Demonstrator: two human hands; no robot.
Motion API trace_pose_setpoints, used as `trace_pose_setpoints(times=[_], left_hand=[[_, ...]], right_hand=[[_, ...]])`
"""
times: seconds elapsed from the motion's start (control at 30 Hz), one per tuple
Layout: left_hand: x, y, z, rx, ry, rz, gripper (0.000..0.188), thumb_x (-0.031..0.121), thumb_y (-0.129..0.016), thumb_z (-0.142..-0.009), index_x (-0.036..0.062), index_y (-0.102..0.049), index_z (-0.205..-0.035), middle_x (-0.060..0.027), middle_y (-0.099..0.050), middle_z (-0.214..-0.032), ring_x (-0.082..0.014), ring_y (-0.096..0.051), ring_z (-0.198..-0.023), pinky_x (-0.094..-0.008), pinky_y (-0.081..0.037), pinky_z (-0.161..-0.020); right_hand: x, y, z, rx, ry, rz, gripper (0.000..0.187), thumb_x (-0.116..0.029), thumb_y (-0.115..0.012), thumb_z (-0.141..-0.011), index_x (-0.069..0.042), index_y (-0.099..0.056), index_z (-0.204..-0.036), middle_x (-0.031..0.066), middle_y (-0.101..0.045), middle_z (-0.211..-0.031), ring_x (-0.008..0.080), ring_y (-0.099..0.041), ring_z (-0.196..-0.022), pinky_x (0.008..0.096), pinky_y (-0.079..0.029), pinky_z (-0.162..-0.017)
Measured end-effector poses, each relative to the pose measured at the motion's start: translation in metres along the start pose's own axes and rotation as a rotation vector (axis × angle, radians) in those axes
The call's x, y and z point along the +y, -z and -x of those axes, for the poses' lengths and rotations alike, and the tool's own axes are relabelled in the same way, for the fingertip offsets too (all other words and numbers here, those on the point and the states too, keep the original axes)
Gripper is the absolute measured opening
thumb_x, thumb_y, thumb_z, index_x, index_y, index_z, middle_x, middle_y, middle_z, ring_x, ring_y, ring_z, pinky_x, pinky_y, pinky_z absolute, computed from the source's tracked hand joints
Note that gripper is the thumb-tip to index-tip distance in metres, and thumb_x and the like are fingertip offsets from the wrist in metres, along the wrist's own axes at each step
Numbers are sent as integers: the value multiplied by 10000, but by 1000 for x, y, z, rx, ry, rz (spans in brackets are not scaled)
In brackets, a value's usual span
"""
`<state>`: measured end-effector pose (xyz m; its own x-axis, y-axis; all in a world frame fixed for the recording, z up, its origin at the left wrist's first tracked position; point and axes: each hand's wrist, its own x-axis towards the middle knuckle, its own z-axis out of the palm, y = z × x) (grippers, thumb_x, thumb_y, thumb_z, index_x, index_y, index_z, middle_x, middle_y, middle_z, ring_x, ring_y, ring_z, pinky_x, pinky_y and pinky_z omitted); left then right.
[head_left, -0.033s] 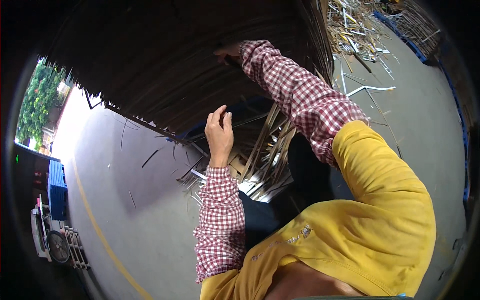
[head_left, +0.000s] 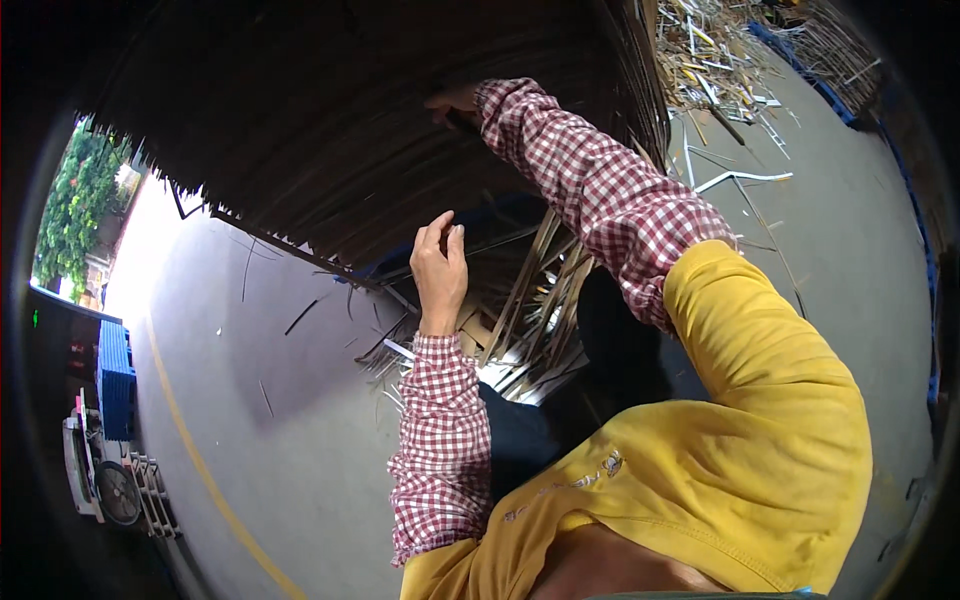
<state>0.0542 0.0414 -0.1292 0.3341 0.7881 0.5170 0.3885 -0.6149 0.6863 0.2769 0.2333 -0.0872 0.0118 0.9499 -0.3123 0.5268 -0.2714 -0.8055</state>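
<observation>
- The thatch panel, dark and broad, is filling the upper middle of the view in front of the person, its ragged fringe pointing left toward the daylight.
- It is looking dry and layered: probably light for its size, stiff along the stems, brittle at the tips, and rough rather than slippery. The firmer lower edge is likely offering a better hold than the fringe, which could snap or shed.
- The right hand is resting at or just before the panel in deep shadow; whether its grip is closing on anything is impossible to make out.
- The left hand is hovering near the panel's lower part, fingers loosely bent, its grip apparently holding nothing.
- Dried strips are lying in a tangle beyond the left hand, to its right.
- Farther out, a scrap heap is covering the floor at upper right, and blue pallets are standing at far left.
</observation>
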Motion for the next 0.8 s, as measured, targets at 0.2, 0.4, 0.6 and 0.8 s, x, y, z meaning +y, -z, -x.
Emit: trace_pose_setpoints(times=[0.2,0.4,0.6,0.8], left_hand=[[1,1,-3,33,-33,8,200,105,-495,-794,-18,-542,-944,-134,-537,-845,-227,-543,-754,-293,-437,-672],[6,5,-3,100,-33,48,175,90,-505,-787,0,-560,-927,-130,-555,-852,-234,-549,-760,-298,-438,-654],[7,5,-5,96,-13,97,177,103,-509,-787,1,-562,-922,-128,-561,-843,-231,-552,-755,-298,-437,-653],[9,4,-5,71,-56,30,171,109,-512,-788,0,-573,-906,-125,-565,-833,-219,-554,-760,-301,-444,-635]], right_hand=[[47,-54,35,307,239,-84,309,-350,-540,-743,-45,-582,-716,63,-546,-600,151,-501,-593,307,-393,-562],[215,-75,175,411,-309,319,427,-386,-592,-644,41,-565,-640,132,-533,-530,174,-523,-510,306,-405,-478],[205,-26,226,-172,47,60,341,-387,-610,-683,-56,-654,-752,64,-609,-659,131,-554,-565,276,-434,-532],[33,-24,150,-14,207,-88,314,-344,-609,-680,-30,-633,-688,55,-593,-656,133,-537,-577,255,-412,-577]])
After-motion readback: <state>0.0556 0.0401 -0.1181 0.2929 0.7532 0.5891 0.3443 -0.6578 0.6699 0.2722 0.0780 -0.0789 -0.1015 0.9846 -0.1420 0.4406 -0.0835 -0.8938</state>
